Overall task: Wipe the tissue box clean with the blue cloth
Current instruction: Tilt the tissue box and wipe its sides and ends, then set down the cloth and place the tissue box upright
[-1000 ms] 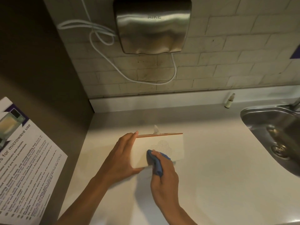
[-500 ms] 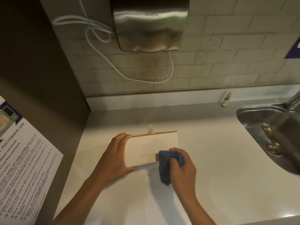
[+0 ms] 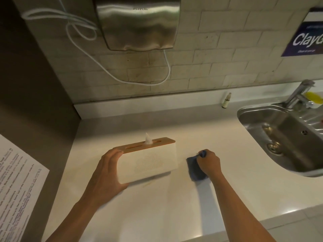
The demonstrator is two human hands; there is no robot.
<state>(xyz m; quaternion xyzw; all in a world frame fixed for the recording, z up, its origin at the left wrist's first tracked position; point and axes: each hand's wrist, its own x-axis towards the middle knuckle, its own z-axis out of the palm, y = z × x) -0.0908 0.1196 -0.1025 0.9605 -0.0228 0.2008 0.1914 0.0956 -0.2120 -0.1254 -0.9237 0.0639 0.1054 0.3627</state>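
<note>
Your left hand (image 3: 106, 173) grips the white, wooden-lidded tissue box (image 3: 148, 161), tilted off the counter (image 3: 174, 215); your right hand (image 3: 209, 163) bunches the blue cloth (image 3: 194, 169) beside it. Risk: a one-ended grip could let it slip.

Looks like a shared office pantry or kitchenette, not someone's home kitchen. Dead giveaway is the steel hand dryer (image 3: 138, 23) bolted to the tiled wall (image 3: 218, 55) at 12 o'clock, with its white cable (image 3: 122, 74) looping loose below it. At 9 o'clock there's a printed notice sheet (image 3: 15, 187) stuck on the dark side panel, text too blurred to read here. A blue branded poster (image 3: 305, 39) hangs at 2 o'clock. Then you've got a pale worktop (image 3: 157, 215) running into a stainless sink (image 3: 283, 137) with a tap (image 3: 298, 95) at 3 o'clock, plus a tiny bottle (image 3: 226, 100) against the backsplash.
</note>
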